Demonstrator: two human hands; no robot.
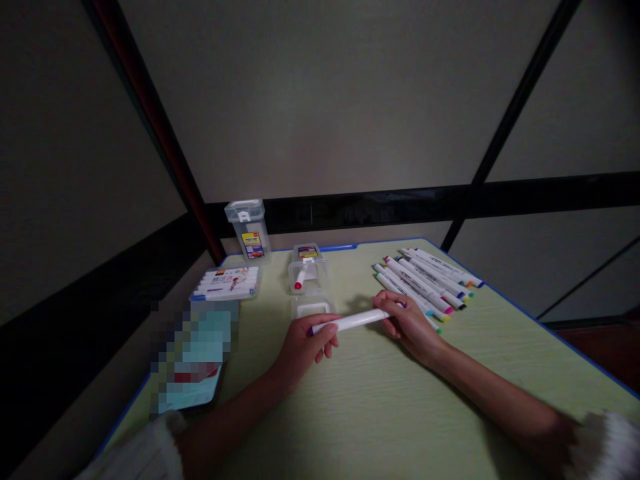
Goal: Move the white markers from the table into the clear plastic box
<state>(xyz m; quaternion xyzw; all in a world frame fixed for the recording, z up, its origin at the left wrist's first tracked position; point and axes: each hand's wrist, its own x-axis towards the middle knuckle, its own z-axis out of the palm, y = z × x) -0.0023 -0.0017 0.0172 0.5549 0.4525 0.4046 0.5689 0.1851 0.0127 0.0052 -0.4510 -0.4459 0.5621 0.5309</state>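
Observation:
A white marker [353, 321] is held level between both hands just above a pale green table [380, 413]. My left hand [305, 343] is closed round its left end, where a dark purple tip shows. My right hand [407, 323] is closed round the right end. Just beyond the marker stands an open clear plastic box [309, 275] with one red-tipped marker [301, 277] inside, its lid [311, 307] folded down in front. A row of several white markers with coloured caps [427, 283] lies to the right of the hands.
A clear tall box [247, 228] with a yellow label stands at the table's far left corner. A flat pack of white markers [227, 283] lies near it. A blurred teal packet [193, 357] lies at the left edge. Dark bars and a wall stand behind.

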